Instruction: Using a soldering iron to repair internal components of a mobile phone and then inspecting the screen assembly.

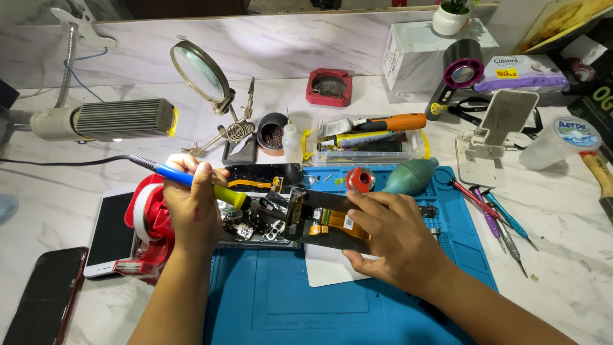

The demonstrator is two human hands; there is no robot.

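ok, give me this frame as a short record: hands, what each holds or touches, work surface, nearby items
left hand: grips a soldering iron with a blue and yellow handle, tip pointing down at the opened phone
right hand: lies flat, pressing on the phone's dark panel with orange flex cable
work surface: blue repair mat on a white marble-patterned table
left of mat: red tape dispenser, two phones lying flat
behind mat: magnifier on helping-hands stand, parts tray with tools, green air blower
right of mat: loose screwdrivers
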